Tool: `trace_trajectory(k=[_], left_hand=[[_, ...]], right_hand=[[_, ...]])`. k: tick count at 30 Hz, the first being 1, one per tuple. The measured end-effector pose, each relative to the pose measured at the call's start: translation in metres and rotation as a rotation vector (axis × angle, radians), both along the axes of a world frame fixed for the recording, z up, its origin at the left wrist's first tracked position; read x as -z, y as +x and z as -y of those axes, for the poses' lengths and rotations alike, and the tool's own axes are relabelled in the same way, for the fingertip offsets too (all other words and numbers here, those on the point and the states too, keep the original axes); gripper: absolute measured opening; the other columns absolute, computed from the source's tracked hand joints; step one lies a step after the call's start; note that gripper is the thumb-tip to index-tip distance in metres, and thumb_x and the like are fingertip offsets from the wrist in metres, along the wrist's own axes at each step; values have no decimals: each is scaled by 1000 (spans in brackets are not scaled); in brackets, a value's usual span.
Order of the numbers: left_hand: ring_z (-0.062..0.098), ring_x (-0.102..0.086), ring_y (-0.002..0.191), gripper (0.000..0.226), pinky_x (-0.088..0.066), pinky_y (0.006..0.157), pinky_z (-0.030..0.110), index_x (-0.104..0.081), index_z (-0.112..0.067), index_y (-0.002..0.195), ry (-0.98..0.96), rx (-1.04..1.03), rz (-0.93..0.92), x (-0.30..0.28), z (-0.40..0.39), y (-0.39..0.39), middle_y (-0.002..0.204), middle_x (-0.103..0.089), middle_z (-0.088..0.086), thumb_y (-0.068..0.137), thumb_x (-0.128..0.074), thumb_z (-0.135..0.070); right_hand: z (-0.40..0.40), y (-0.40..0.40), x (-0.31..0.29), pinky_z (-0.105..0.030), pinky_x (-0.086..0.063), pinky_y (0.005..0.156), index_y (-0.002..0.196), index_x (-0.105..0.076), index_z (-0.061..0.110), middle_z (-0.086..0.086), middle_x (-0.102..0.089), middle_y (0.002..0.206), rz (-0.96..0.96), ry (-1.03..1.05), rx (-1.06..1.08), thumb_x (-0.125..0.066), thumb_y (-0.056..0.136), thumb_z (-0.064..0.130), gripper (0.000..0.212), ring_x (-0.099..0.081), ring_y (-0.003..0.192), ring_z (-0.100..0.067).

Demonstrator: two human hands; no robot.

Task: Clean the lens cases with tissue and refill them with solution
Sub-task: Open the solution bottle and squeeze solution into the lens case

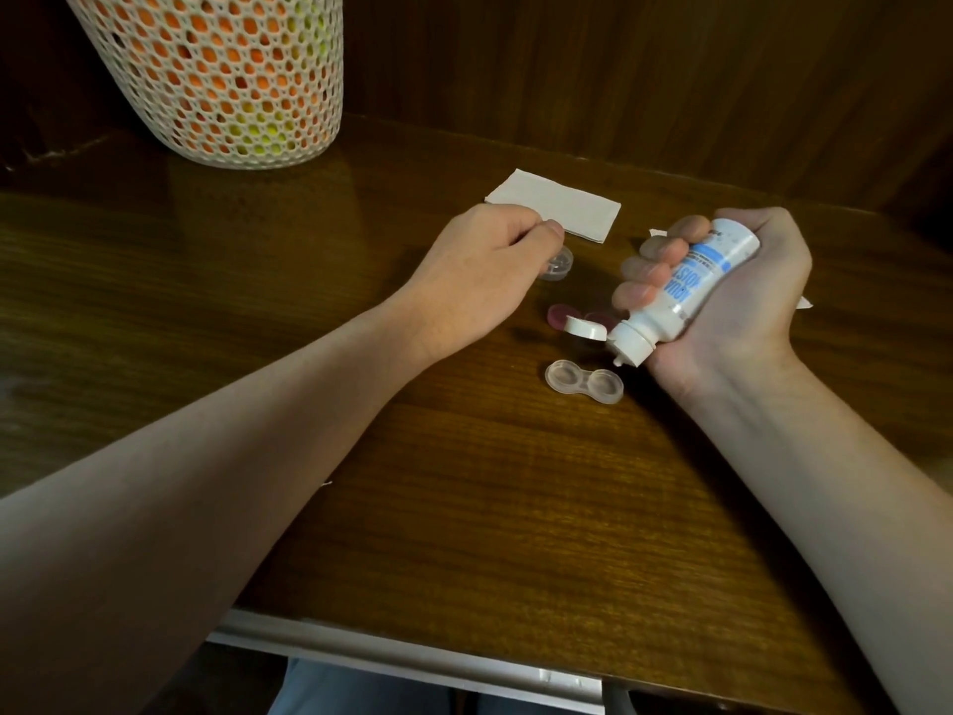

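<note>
The solution bottle (686,286) is gripped in the right hand (732,296), all the fingers curled round its body and the flip cap (585,328) hanging open; the nozzle is tipped down and toward the left, poised just above the clear lens case (584,382), which lies open on the wooden table (464,508) with both wells facing up. A dark red lens case (570,316) lies just behind it, partly hidden by the cap. A small clear lid (557,264) is pinched at the fingertips of the left hand (479,270), thumb against curled fingers, close to the table; whether it rests on the wood cannot be told. A folded tissue (554,206) lies beyond the left hand; a scrap of white paper shows behind the right hand.

The bottle is judged light and soft-walled, so it is best held round the middle where a gentle squeeze can be metered; too firm a squeeze is likely to overfill the shallow wells. The cases are judged very light, rigid and smooth, apt to slide on the polished wood if nudged by the nozzle; they are best steadied at the narrow waist between the wells, or by the outer rim. The lid is small and slippery, so a fingertip pinch at its edge suits it.
</note>
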State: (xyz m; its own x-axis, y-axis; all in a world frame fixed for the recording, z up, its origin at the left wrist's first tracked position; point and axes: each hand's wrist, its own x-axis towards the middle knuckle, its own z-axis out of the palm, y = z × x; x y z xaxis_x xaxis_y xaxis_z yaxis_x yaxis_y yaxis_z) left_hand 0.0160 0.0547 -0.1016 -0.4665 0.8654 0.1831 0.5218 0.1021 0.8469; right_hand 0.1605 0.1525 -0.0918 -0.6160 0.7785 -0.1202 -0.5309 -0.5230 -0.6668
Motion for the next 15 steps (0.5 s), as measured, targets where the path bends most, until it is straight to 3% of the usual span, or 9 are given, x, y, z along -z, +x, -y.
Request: trace_trajectory(k=[9, 15], left_hand=[[1, -43, 46, 41, -35, 45, 12, -61, -16, 78, 23, -14, 83, -1, 2, -3, 61, -50, -10, 112, -47, -33], [-2, -47, 46, 39, -35, 46, 8, -60, -16, 77, 41, -16, 109, 1, 2, -5, 63, -50, -11, 112, -47, -30]], right_hand=[[3, -9, -30, -23, -41, 45, 63, -57, 17, 4, -51, 60, -104, 0, -6, -52, 94, 31, 35, -47, 48, -10], [11, -21, -12, -22, -39, 44, 60, -55, 17, 2, -48, 60, -33, -2, -30, -49, 95, 30, 38, -44, 47, -12]])
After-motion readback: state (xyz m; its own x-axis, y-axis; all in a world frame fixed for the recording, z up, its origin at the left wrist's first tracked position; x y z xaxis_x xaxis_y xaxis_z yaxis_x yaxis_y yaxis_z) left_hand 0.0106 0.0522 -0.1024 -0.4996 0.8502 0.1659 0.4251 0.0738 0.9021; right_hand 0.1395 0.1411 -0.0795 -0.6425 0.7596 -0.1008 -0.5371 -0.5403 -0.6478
